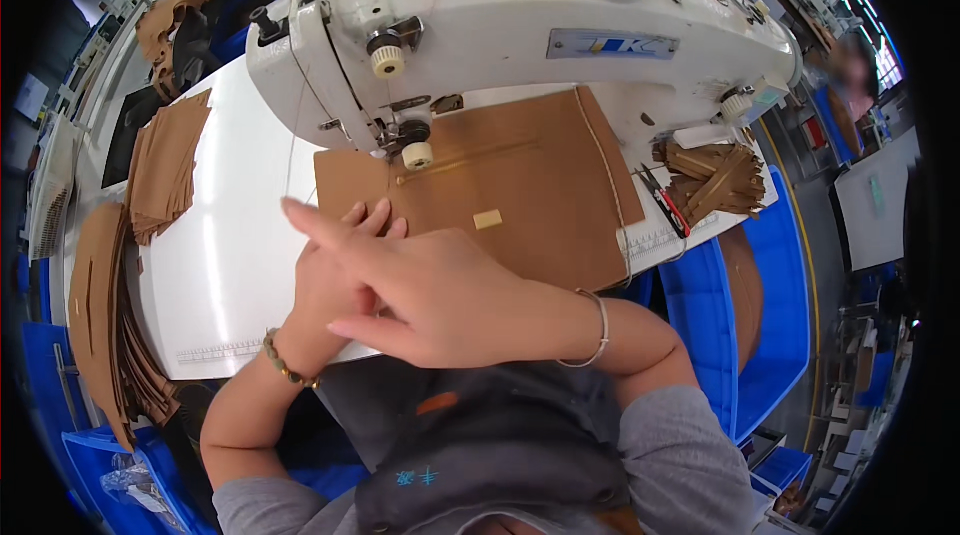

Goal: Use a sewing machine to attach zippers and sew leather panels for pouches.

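A brown leather-like panel (520,230) lies on the white table under the head of a white sewing machine (480,30). A small yellowish tab (487,220) sits on the panel, and a pale thread or cord runs along its right side. My right hand (430,285) crosses over my left in front of the needle area, index finger and thumb stretched out, holding nothing I can see. Beneath it, my left hand (322,285) is partly hidden; its fingertips show extended beside the panel's near left edge. Nothing visible is gripped by either hand.
Red-handled snips (672,210) and a heap of brown strips (715,175) lie right of the machine. Stacked brown pieces (168,170) are on the left, with more panels (98,305) hanging over the edge. A blue bin (790,295) stands at right; another person (850,80) is farther off.
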